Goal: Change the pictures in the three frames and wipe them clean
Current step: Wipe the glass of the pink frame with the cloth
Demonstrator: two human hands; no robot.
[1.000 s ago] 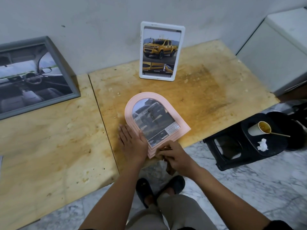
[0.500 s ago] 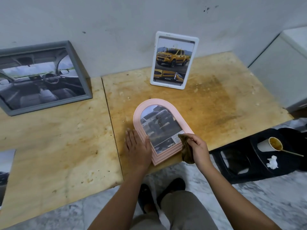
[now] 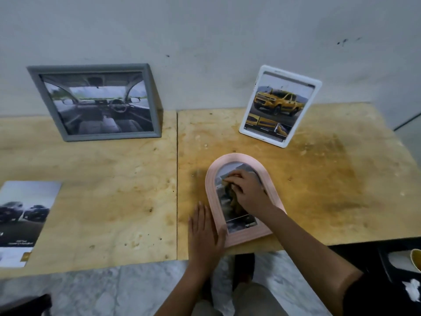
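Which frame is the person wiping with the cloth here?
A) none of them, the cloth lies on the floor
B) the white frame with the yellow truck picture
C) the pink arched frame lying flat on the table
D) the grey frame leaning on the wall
C: the right hand holds a brownish cloth against the glass of the pink arched frame, while the left hand rests flat at its edge.

We see a stained plywood table point(image 3: 102, 201): grey frame point(image 3: 98, 102) and white frame point(image 3: 279, 106) propped at the wall, pink arched frame point(image 3: 234, 158) flat near the front edge, loose car print point(image 3: 22, 220) far left.
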